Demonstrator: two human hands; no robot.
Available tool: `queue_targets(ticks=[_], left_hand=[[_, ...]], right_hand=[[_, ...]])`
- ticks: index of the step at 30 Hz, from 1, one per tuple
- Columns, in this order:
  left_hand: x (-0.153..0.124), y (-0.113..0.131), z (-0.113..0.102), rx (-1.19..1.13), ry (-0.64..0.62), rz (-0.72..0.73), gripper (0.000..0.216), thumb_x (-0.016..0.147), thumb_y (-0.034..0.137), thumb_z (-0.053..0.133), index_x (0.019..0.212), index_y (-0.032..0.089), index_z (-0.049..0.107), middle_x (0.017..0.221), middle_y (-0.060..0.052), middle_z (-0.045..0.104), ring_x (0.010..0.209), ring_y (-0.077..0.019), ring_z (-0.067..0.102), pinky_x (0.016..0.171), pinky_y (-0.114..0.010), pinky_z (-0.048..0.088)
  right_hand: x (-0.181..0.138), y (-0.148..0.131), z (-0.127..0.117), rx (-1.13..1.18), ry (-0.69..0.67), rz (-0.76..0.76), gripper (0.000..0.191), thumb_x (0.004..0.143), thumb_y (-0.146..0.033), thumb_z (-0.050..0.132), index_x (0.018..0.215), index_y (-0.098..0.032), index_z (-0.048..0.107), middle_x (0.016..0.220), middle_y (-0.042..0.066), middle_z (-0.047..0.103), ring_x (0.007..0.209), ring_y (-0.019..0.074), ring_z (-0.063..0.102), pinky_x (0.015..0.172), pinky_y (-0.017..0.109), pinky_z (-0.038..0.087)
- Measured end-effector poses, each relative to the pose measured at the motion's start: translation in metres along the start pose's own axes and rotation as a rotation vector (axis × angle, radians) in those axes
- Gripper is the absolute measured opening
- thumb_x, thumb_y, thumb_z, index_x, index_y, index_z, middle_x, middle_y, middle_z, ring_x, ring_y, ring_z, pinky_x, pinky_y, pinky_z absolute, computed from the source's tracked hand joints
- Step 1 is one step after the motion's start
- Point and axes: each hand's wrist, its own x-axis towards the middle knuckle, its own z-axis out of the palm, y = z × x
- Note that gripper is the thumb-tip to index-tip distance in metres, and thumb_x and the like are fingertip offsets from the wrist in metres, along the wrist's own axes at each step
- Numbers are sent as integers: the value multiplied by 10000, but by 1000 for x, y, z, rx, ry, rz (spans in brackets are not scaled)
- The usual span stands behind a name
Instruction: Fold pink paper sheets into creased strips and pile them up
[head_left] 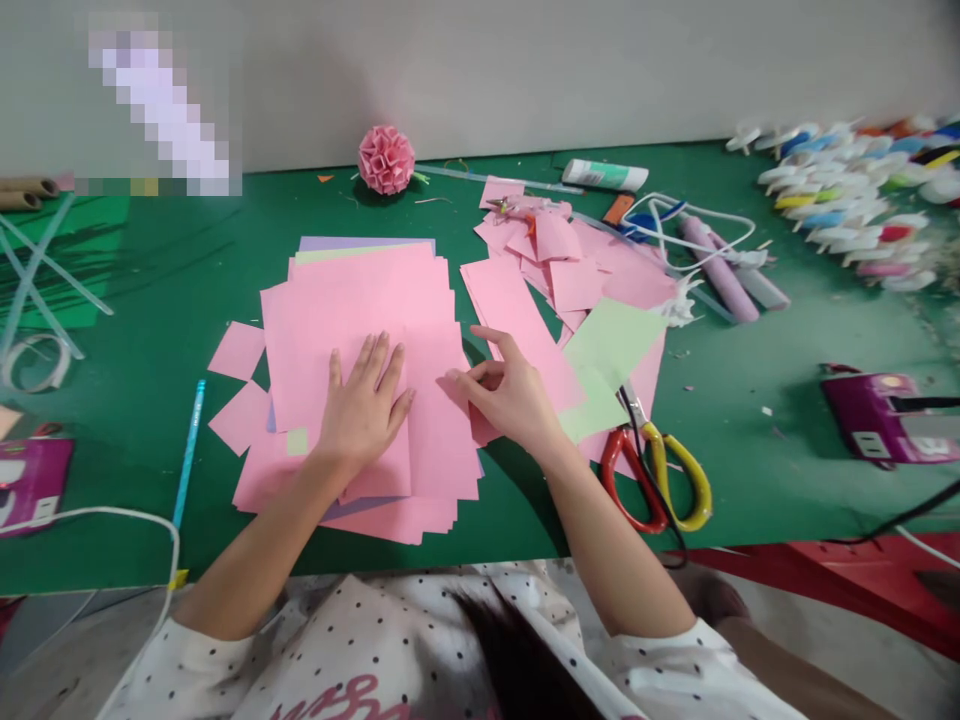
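A stack of pink paper sheets (352, 300) lies on the green table (172, 290) in front of me. My left hand (364, 405) rests flat on the stack, fingers stretched out. My right hand (510, 395) is at the stack's right edge, thumb and fingers pinching a pink sheet (450, 420) with the index finger pointing away. Small pink squares (238, 350) lie to the left of the stack.
Red and yellow scissors (656, 475) lie right of my right hand under a pale green sheet (607, 365). Folded pink pieces (562, 260), a pink paper ball (386, 158), a glue stick (604, 175), a purple device (885, 415) and a blue pencil (189, 450) surround the work area.
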Motion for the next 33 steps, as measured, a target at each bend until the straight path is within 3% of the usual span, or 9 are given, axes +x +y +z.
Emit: queue_targets(ticks=[3,6,13,21,29,33], left_hand=[[0,-2,2,-22,136,-12,596,1082,428,288,1527,67,449,1618,-203,406,1542,-329,346,1265,-639,208],[-2,-1,2,-61,184,7,561,1091,397,259,1462,84,540,1532,-179,540,1508,-286,417,1284,-574,219],[-8,9,2,-16,-42,-17,658,1078,441,213,1618,65,246,1694,-187,226,1589,-336,214,1256,-690,139],[-8,12,1,9,-65,-43,639,1074,398,190,1630,85,221,1704,-171,216,1596,-320,194,1268,-668,101],[-7,13,-3,6,-82,-49,619,1061,326,214,1630,82,208,1709,-156,198,1599,-311,184,1264,-682,102],[-4,9,-1,-25,-55,-55,615,1060,334,262,1619,80,246,1694,-166,244,1588,-320,223,1258,-695,116]], right_hand=[[0,3,4,23,-54,-30,654,825,-408,698,1414,-212,492,707,-43,672,616,176,631,701,350,511],[2,5,8,10,25,-48,605,844,-368,669,1400,-193,506,705,-45,660,603,162,618,695,336,504],[3,7,12,-142,145,-172,468,933,-349,523,1368,-177,529,711,2,686,617,191,620,663,343,490],[0,8,13,-227,159,-198,436,933,-320,480,1355,-214,512,654,-11,655,579,212,613,623,351,474],[-3,4,6,-128,144,-119,492,906,-379,551,1360,-194,512,638,-29,659,591,197,622,645,337,489],[-3,1,1,-46,43,-42,589,865,-420,639,1391,-189,504,629,-43,668,590,184,624,680,342,504]])
